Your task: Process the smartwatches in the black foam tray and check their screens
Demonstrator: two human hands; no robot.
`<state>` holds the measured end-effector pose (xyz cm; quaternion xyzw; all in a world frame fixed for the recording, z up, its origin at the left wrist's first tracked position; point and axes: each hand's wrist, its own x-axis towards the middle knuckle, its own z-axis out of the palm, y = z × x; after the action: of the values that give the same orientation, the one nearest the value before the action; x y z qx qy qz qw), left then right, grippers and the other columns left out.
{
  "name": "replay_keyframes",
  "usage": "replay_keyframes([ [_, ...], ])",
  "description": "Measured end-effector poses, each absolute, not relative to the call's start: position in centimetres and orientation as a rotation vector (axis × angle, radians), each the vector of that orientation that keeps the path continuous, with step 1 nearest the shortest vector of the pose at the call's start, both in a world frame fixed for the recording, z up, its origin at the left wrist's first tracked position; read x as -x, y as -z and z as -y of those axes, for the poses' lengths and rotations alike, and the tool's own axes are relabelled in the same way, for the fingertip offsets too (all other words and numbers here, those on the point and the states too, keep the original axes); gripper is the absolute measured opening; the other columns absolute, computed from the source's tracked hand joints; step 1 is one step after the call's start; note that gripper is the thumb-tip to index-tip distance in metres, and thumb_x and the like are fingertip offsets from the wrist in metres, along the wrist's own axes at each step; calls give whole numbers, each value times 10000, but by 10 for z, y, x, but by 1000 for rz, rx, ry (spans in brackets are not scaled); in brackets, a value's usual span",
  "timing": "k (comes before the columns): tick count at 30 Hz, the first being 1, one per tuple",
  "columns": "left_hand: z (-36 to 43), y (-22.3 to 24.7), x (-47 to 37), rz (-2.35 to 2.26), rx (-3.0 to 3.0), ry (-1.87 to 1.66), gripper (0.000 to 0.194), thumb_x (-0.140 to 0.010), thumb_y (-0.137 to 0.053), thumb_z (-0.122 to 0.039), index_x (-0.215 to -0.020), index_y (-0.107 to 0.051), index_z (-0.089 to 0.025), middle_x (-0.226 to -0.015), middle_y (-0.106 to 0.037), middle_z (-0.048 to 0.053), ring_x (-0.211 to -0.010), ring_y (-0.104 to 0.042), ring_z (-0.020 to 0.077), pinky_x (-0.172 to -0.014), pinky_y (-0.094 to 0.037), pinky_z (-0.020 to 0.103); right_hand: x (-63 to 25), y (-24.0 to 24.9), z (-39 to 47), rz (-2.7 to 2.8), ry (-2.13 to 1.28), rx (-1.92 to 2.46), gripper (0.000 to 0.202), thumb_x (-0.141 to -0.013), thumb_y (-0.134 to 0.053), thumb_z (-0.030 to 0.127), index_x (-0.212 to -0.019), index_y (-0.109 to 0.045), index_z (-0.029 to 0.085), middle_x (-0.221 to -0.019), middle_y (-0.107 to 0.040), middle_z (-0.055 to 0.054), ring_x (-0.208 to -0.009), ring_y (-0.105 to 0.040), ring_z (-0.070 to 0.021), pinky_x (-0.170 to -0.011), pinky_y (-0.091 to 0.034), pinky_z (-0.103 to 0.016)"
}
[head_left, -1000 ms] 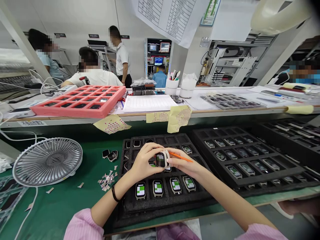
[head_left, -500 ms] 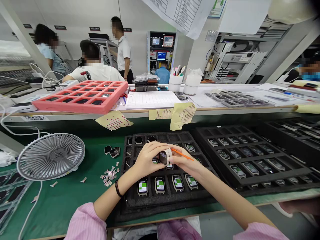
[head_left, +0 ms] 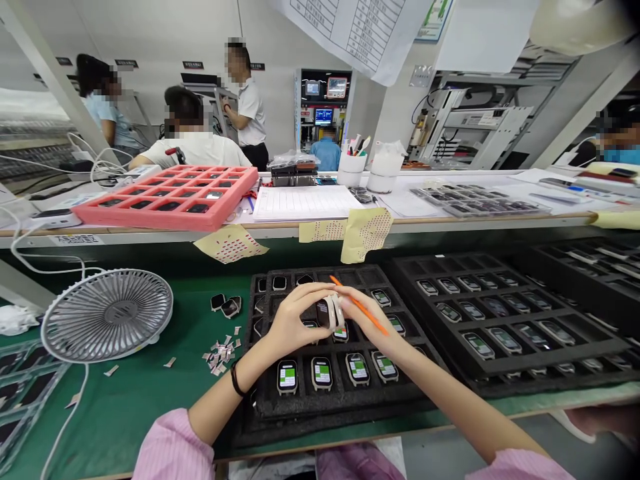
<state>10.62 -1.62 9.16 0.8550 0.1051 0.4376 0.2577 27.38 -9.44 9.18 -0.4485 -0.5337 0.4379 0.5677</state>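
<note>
My left hand (head_left: 295,320) is closed round a watch body (head_left: 326,313) with a dark screen, held over the black foam tray (head_left: 320,398). My right hand (head_left: 363,317) pinches the light-coloured edge of the same watch from the right. A thin orange tool (head_left: 367,313) lies slanted along the back of my right hand and is held in it. In the tray beneath sit several watch bodies, the front row with lit green and white screens, such as one watch (head_left: 321,373). The fingertips partly hide the watch.
A grey fan (head_left: 107,317) stands at the left. Small scraps (head_left: 220,353) and two loose watch bodies (head_left: 226,304) lie on the green mat. More black trays (head_left: 495,320) are at the right. A pink tray (head_left: 170,197) sits on the shelf. People are beyond it.
The orange tool has swung to a steeper slant, its upper tip now further left. The watch has turned slightly between my hands. The standing person beyond the shelf has raised a forearm.
</note>
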Motion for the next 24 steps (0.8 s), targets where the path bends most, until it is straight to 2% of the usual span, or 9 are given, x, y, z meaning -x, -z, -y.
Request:
replay_keyframes([
  [2, 16, -92, -105, -297, -2295, -1176, 452, -700, -722, -168, -1137, -614, -197, -1228, -624, 123, -1106, -601, 254, -945, -484, 414, -279, -97, 99, 1239, -888, 1022, 399, -923, -450, 478, -1207, -594, 237, -1004, -691, -79, -882, -659, -216, -790, -545, -390],
  [4, 16, -92, -103, -298, -2279, -1164, 472, -695, -730, -151, -1148, -606, -194, -1189, -649, 114, -1076, -618, 245, -901, -512, 382, -285, -104, 107, 1239, -754, 945, 407, -963, -349, 459, -1169, -623, 240, -955, -690, -73, -792, -658, -204, -696, -550, -368],
  [9, 19, -92, -103, -317, -2253, -1117, 482, -694, -723, -135, -1158, -601, -189, -1145, -674, 106, -1024, -636, 234, -668, -554, 269, -290, -113, 127, 1419, -367, 844, 448, -985, -344, 319, -800, -739, 217, -657, -682, -42, -664, -636, -183, -647, -503, -333],
  [14, 21, -93, -104, -324, -2270, -1119, 492, -679, -726, -120, -1153, -603, -178, -1146, -674, 109, -1026, -642, 234, -703, -564, 278, -284, -114, 129, 1438, -272, 877, 440, -975, -376, 252, -736, -742, 205, -573, -660, -32, -572, -631, -163, -565, -493, -299],
  [24, 20, -90, -103, -311, -2328, -1175, 500, -686, -694, -108, -1173, -597, -167, -1159, -675, 111, -1068, -641, 247, -863, -561, 351, -278, -122, 129, 1508, -146, 941, 432, -967, -366, 182, -715, -716, 193, -544, -636, -20, -529, -625, -142, -527, -498, -270],
])
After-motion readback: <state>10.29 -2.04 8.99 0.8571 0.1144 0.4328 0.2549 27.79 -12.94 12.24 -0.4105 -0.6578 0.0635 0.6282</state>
